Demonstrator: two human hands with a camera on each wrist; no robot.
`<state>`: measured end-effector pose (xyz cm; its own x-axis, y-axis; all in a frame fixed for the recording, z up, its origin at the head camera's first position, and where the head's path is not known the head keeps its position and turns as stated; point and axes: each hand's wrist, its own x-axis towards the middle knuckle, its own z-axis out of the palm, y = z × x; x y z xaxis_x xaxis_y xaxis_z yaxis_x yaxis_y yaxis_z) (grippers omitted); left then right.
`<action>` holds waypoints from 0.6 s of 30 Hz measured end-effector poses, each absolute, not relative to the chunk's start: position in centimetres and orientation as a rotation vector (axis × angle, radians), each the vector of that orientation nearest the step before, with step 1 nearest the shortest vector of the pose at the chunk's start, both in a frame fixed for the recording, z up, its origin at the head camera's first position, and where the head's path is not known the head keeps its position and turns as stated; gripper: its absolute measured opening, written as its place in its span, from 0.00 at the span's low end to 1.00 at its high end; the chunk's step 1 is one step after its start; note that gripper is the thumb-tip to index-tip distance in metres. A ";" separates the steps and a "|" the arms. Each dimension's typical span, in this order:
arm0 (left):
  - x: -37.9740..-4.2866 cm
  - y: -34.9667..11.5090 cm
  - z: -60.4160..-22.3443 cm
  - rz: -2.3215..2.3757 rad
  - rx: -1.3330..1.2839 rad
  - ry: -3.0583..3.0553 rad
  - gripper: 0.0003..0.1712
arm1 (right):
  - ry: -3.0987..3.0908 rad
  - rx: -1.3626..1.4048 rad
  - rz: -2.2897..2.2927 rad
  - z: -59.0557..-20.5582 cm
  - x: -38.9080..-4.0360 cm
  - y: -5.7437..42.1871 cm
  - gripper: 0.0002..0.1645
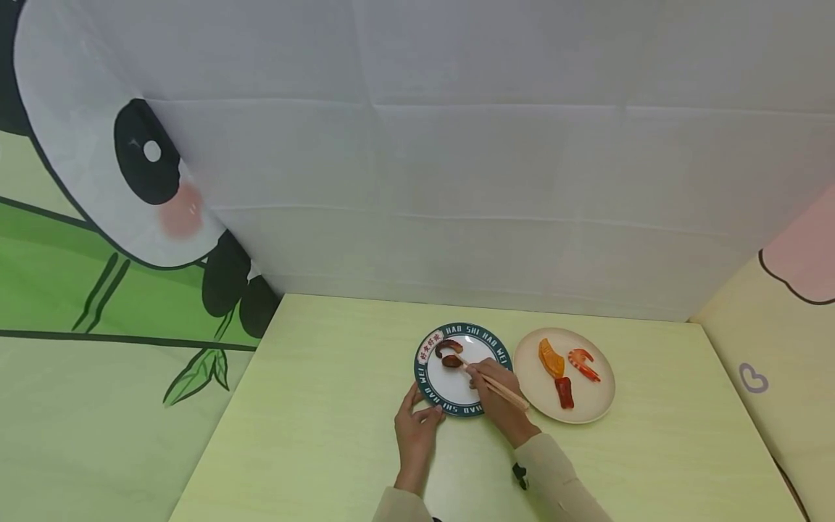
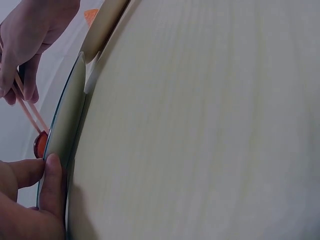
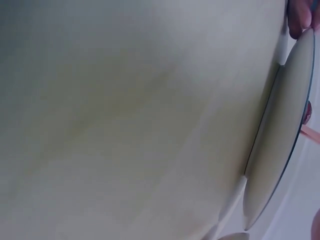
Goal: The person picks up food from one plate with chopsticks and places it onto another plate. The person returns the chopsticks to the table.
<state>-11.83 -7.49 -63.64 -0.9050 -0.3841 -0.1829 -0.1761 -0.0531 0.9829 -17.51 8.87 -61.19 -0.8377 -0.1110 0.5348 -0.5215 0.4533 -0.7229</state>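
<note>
Wooden chopsticks (image 1: pixel 509 394), gripped in right hand (image 1: pixel 499 407), reach oval brown piece (image 1: pixel 450 361); left hand (image 1: pixel 416 433) pinches teal-rimmed plate (image 1: pixel 449 386). We judge: pick-up step, needs firm squeeze.

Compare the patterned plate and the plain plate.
The patterned plate has a dark lettered rim; the plain plate is all beige. The patterned plate bears two dark food pieces; the plain plate, three brighter pieces. The left hand pinches the patterned plate's rim; the plain plate isn't held. Both are round.
</note>
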 end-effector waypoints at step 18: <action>-11.7 -7.4 -63.7 -2.082 0.589 -2.051 0.42 | -2.083 -0.037 1.934 -62.1 -17.0 8.8 0.11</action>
